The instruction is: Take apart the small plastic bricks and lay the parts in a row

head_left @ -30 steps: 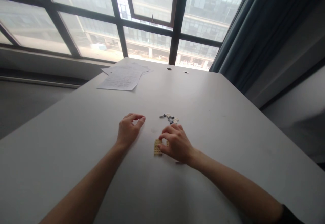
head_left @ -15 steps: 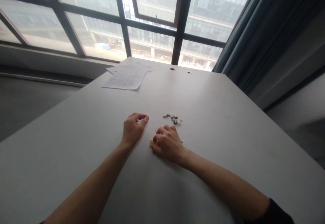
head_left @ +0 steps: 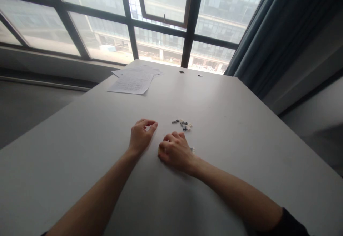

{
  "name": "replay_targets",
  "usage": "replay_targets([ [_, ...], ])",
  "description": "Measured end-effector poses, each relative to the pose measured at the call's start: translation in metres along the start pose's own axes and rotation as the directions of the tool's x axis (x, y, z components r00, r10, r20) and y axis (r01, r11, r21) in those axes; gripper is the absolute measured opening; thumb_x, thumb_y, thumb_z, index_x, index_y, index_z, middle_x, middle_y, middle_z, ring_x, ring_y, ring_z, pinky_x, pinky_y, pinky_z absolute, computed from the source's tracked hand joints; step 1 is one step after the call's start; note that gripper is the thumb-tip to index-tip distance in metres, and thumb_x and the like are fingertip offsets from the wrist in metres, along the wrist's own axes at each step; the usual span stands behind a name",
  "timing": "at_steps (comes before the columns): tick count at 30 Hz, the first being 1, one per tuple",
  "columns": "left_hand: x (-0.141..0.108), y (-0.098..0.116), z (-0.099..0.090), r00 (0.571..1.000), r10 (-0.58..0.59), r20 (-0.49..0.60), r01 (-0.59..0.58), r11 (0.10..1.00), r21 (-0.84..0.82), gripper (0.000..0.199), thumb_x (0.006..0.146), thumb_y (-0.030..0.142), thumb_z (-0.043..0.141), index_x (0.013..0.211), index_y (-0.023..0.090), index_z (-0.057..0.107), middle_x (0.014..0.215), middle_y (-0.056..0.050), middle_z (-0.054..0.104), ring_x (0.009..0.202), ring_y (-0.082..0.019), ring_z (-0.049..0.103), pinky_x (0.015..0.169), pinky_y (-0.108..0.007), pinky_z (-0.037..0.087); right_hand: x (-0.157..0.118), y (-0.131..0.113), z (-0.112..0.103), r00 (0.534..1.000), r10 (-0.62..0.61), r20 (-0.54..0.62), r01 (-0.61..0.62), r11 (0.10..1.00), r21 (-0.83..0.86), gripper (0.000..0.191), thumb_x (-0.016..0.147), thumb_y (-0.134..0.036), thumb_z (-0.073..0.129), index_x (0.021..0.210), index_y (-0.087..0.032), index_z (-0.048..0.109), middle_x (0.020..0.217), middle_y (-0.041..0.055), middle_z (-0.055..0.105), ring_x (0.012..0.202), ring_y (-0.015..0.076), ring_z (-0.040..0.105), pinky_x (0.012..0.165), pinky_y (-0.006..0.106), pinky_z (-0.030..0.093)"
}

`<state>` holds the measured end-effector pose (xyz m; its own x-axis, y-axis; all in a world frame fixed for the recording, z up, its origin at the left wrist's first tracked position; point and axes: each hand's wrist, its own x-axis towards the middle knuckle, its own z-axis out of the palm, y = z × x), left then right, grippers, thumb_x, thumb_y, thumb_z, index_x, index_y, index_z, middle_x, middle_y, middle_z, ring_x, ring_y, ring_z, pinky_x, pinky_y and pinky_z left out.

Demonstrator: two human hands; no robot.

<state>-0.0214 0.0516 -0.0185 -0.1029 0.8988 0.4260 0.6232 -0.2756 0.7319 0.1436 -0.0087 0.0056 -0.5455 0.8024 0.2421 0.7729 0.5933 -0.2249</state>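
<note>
My right hand point(head_left: 175, 151) is closed over a low piece built of toy building blocks point(head_left: 192, 150). Most of the piece is hidden under the palm. A grey and white end shows by the wrist, and a bit of yellow lies at the thumb and fingertips. To its left, my left hand point(head_left: 140, 136) rests on the table with thumb and forefinger brought together. Whether something small is pinched there I cannot make out. Just beyond the right hand lie several loose small blocks, cream ones point(head_left: 189, 126) and dark grey ones point(head_left: 175, 121).
The white table point(head_left: 214, 111) stretches to the windows. Printed paper sheets point(head_left: 131, 82) lie at its far left, and a round dark hole point(head_left: 181, 72) is near the far edge. A blue-grey curtain point(head_left: 259, 39) hangs on the right.
The fingertips of my right hand have shifted slightly left and closed further over the yellow end, covering more of it. My left hand and the loose blocks are nearly unchanged.
</note>
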Motion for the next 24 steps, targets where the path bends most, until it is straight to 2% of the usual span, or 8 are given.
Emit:
replay_targets([
  [11,-0.001,-0.001,0.0,1.0,0.013,0.002,-0.013,1.0,-0.007,0.027,0.079,0.04,0.054,0.08,0.018,0.069,0.084,-0.003,0.067,0.079,-0.018,0.061,0.072,-0.029,0.05,-0.001,0.0,-0.001,0.999,-0.005,0.031,0.005,1.0,-0.01,0.018,0.086,-0.03,0.054,0.082,-0.019,0.068,0.095,0.0065,0.065,0.092,0.0209,0.05,0.084,0.037,0.031],
  [15,-0.001,0.0,-0.001,1.0,0.003,0.005,-0.003,1.0,-0.012,0.027,0.079,0.041,0.054,0.079,0.018,0.069,0.085,-0.004,0.068,0.08,-0.018,0.062,0.072,-0.029,0.05,-0.003,0.004,-0.009,1.0,0.011,-0.026,-0.01,0.998,0.063,0.024,0.084,-0.038,0.06,0.098,-0.02,0.067,0.101,0.0065,0.064,0.099,0.0217,0.05,0.089,0.038,0.031],
  [17,-0.002,0.001,-0.001,1.0,0.002,0.011,-0.002,1.0,-0.014,0.027,0.078,0.04,0.054,0.08,0.018,0.07,0.085,-0.004,0.068,0.08,-0.018,0.061,0.072,-0.03,0.05,-0.004,0.016,-0.017,0.994,0.057,-0.089,-0.047,0.993,0.107,0.031,0.082,-0.041,0.064,0.105,-0.021,0.066,0.104,0.0065,0.064,0.102,0.0222,0.05,0.092,0.039,0.031],
  [20,-0.003,0.001,0.0,0.999,0.016,0.031,-0.016,1.0,-0.01,0.027,0.078,0.04,0.055,0.08,0.019,0.07,0.086,-0.003,0.068,0.081,-0.019,0.061,0.073,-0.03,0.05,-0.007,0.052,-0.028,0.963,0.19,-0.19,-0.17,0.978,0.118,0.023,0.083,-0.032,0.064,0.104,-0.021,0.066,0.106,0.0061,0.064,0.103,0.0226,0.051,0.091,0.039,0.034],
  [24,-0.002,0.0,0.002,0.997,0.056,0.056,-0.056,0.998,-0.005,0.026,0.079,0.04,0.054,0.081,0.019,0.069,0.086,-0.004,0.067,0.084,-0.019,0.06,0.075,-0.031,0.049,-0.012,0.106,-0.029,0.92,0.343,-0.189,-0.322,0.937,0.137,0.024,0.083,-0.018,0.059,0.106,-0.019,0.067,0.102,0.0066,0.066,0.098,0.0209,0.055,0.091,0.036,0.04],
])
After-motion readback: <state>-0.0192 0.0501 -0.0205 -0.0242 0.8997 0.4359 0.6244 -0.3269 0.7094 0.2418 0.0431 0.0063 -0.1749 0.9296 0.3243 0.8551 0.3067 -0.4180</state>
